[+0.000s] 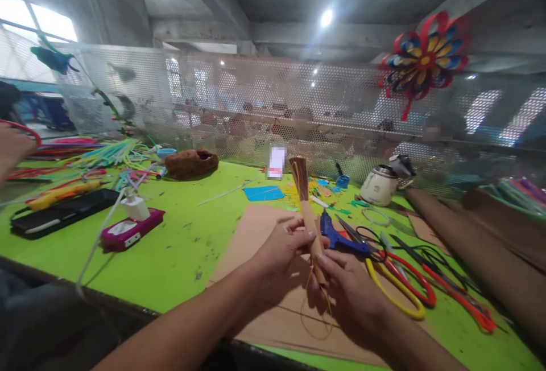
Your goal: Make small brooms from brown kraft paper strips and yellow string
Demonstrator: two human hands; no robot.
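A slim bundle of brown bristles wrapped in tan paper [313, 226] is held upright, slightly tilted, over brown cardboard [251, 234]. My left hand [284, 248] pinches the middle of the wrapped part from the left. Lower down, my right hand [347, 280] grips the same wrapped part near its bottom end. A thin yellow string [316, 337] hangs in a loop below the fingers. Just right of the bundle lie a blue glue gun [339, 239] and scissors with yellow and red handles [401, 291].
More red-handled scissors [463, 294] lie at the right. A purple power strip [132, 231], black case [63, 211] and brown pouch [191, 164] are at the left, a white kettle [379, 185] behind. Another person's hand [15, 146] shows at the left edge.
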